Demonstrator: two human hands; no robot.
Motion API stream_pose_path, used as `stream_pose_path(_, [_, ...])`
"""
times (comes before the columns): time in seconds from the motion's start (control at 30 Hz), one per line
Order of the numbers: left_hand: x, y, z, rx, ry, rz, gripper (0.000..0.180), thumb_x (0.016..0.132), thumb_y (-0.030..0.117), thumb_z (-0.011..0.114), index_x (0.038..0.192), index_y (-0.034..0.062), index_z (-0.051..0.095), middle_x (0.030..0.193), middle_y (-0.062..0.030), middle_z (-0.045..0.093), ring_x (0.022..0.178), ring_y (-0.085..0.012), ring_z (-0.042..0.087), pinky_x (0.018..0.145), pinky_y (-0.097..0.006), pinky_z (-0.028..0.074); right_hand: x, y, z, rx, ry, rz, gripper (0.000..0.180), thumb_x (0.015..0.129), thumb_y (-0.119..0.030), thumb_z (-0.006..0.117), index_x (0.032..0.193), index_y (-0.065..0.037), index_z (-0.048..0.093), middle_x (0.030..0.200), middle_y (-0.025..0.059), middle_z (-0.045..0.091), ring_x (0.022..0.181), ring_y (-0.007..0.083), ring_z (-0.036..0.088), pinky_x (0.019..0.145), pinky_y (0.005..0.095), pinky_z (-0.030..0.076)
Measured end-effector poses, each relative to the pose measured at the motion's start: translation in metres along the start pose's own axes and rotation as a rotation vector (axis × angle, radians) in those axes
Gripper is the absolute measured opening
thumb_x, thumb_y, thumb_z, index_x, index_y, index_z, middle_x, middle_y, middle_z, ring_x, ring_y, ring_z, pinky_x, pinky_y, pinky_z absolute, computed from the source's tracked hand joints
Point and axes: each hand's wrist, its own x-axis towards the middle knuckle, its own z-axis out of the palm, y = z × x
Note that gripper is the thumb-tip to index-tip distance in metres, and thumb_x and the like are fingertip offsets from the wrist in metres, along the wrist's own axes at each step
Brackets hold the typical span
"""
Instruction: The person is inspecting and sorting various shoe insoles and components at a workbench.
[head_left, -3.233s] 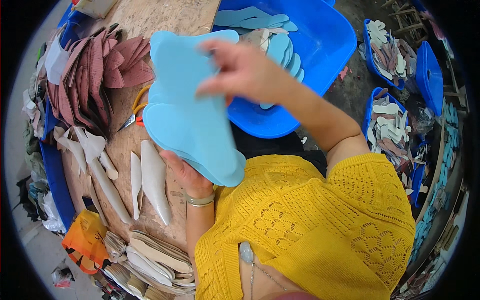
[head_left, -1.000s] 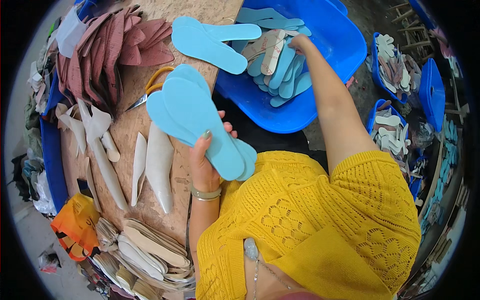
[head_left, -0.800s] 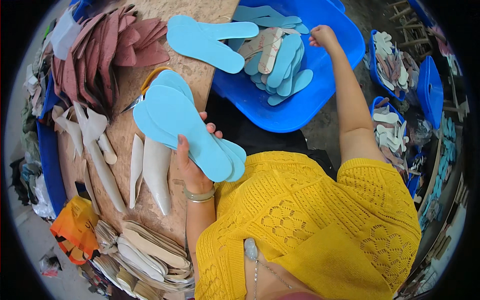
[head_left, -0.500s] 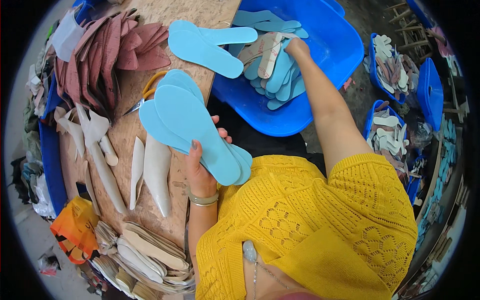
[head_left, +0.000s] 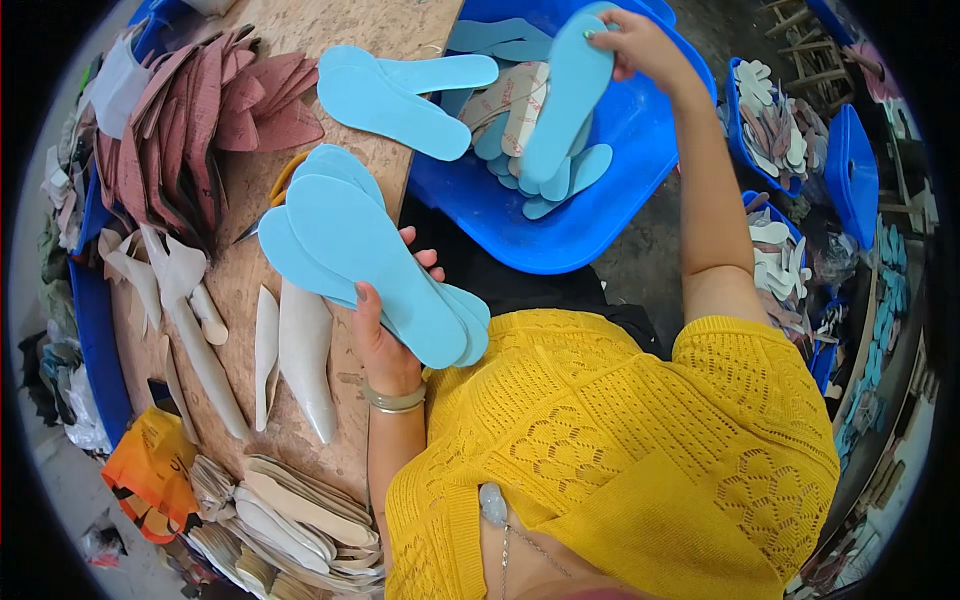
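Several light-blue insoles (head_left: 370, 250) lie fanned out in my left hand (head_left: 388, 345), its thumb across their top and its fingers round the far side. My right hand (head_left: 640, 47) pinches one blue insole (head_left: 567, 100) by its wide end and holds it up over the blue basin (head_left: 660, 150). In that basin lie more blue insoles (head_left: 575, 175), some of them turned to a whitish side with red print. Two blue insoles (head_left: 400, 105) rest crosswise on the wooden table's far right edge.
Scissors with orange handles (head_left: 285, 185) lie partly under the held insoles. Dark-red sheet pieces (head_left: 190, 130) are heaped at the far left, cream pieces (head_left: 300, 360) nearer. Stacks of beige insoles (head_left: 300, 510) and an orange bag (head_left: 150, 465) sit at the near left. Filled blue bins (head_left: 770, 130) stand at right.
My right hand has risen from the pile in the basin, bringing up one blue insole. The left hand still holds its fanned insoles; the whole view has shifted slightly.
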Motion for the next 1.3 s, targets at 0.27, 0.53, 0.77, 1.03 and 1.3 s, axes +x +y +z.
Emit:
stream_pose_path(0.27, [-0.004,0.001,0.001,0.072,-0.008,0.017,0.068,0.096,0.048,0.05,0.141,0.0,0.035,0.135,-0.0193,0.048,0.108,-0.0261,0.06,0.087,-0.039,0.054,0.016,-0.003,0.022,-0.045,-0.369,-0.186,0.018,0.086,-0.015,0.062,0.101,-0.005,0.062,0.095,0.0033,0.064,0.089,0.0147,0.062,0.082,0.0313,0.052])
stream_pose_path(0.53, [-0.006,0.002,-0.004,0.005,0.021,-0.006,0.064,0.097,0.046,0.048,0.143,0.0032,0.033,0.136,-0.0194,0.048,0.108,-0.0268,0.061,0.087,-0.04,0.054,0.008,0.051,0.046,0.093,-0.411,-0.03,0.019,0.084,-0.016,0.065,0.098,-0.004,0.065,0.084,0.0039,0.065,0.077,0.0153,0.062,0.073,0.0309,0.054])
stream_pose_path(0.77, [-0.001,-0.001,0.002,0.036,0.012,-0.014,0.066,0.096,0.047,0.05,0.142,0.0011,0.033,0.136,-0.0196,0.048,0.108,-0.0264,0.061,0.087,-0.039,0.054,0.029,0.068,0.067,-0.096,-0.288,-0.122,0.021,0.083,-0.021,0.066,0.097,-0.005,0.066,0.087,0.0031,0.064,0.078,0.0136,0.058,0.07,0.0311,0.052])
stream_pose_path(1.03, [-0.003,-0.003,-0.003,0.032,0.011,-0.027,0.066,0.096,0.046,0.05,0.14,-0.001,0.036,0.137,-0.0181,0.047,0.108,-0.0255,0.06,0.088,-0.038,0.054,0.021,0.113,0.177,0.463,-0.251,0.052,0.035,0.077,-0.024,0.074,0.102,-0.001,0.068,0.091,0.0082,0.066,0.079,0.0167,0.061,0.069,0.0322,0.051])
stream_pose_path(1.3, [-0.001,-0.003,-0.003,0.0,0.028,-0.028,0.067,0.097,0.047,0.049,0.142,0.0001,0.034,0.138,-0.018,0.045,0.11,-0.0257,0.06,0.089,-0.038,0.054,-0.014,0.062,0.168,0.398,-0.191,0.116,0.034,0.083,-0.019,0.069,0.111,0.0,0.063,0.101,0.0121,0.067,0.093,0.0208,0.062,0.078,0.0365,0.051])
